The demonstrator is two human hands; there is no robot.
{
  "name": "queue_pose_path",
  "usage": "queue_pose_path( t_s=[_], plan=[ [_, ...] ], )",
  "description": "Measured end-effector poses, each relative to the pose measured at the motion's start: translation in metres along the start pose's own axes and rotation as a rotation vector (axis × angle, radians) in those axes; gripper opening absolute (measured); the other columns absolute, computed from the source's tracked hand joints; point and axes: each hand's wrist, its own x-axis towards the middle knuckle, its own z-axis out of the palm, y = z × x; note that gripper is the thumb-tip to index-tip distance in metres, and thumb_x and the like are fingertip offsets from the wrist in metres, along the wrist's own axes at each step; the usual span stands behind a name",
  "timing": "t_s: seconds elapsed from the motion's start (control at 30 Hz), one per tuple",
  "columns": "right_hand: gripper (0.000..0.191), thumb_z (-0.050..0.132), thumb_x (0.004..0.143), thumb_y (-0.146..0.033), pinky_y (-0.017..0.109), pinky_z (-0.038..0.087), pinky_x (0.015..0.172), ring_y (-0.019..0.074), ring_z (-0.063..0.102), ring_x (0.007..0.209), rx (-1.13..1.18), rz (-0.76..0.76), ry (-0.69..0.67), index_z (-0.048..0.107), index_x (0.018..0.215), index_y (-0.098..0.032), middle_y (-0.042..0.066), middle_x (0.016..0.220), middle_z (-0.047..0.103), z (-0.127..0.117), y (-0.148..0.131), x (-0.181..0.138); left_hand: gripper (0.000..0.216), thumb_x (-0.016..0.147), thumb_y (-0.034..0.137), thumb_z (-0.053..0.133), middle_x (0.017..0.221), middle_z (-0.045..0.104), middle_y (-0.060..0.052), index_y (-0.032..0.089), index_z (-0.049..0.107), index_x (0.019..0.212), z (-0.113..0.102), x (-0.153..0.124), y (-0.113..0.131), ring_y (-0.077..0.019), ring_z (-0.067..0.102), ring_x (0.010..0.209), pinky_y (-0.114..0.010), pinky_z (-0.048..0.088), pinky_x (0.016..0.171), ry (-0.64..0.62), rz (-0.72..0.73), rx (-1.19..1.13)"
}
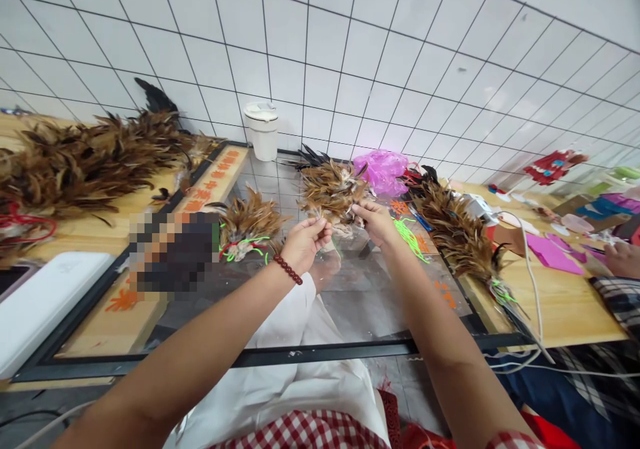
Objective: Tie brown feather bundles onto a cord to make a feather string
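A white tiled wall (330, 56) stood behind the bench (370, 309). Brown feathers (330, 186) lay heaped there (by a pink bag (384, 171)), just past the left hand (304, 242). Its fingers were pinched together; I couldn't tell for the right hand (379, 224).

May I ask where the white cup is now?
The white cup stands left of centre in the head view, at the back of the glass tabletop, before the tiled wall.
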Motion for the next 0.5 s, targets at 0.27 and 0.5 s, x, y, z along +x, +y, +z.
queue_pose_path(
  t_s=[0.27,0.5],
  plan=[
    [0.029,0.076,0.061,-0.039,0.02,0.028,0.046,0.0053,0.039,0.046,-0.057,-0.019,-0.093,0.057,0.062,-0.016,-0.005,0.053,0.053,0.023,-0.005,-0.013,0.012,0.072,0.021,0.065,0.06,0.061,-0.002,0.012,0.06,0.068,0.016,-0.03,-0.037,-0.0079,0.055,0.049,-0.02,0.045,0.049,-0.184,0.073,0.403],
    [0.029,0.067,0.067,-0.038,0.025,0.042,0.058,0.0118,0.052,0.06,-0.21,-0.089,0.023,0.062,0.086,-0.016,0.0,0.07,0.062,0.016,0.013,-0.002,0.013,0.069,0.025,0.069,0.058,0.062,0.0,0.013,0.063,0.068,0.012,-0.016,0.003,-0.0078,0.055,0.052,-0.02,0.046,0.053,-0.079,0.413,0.446]
  ],
)
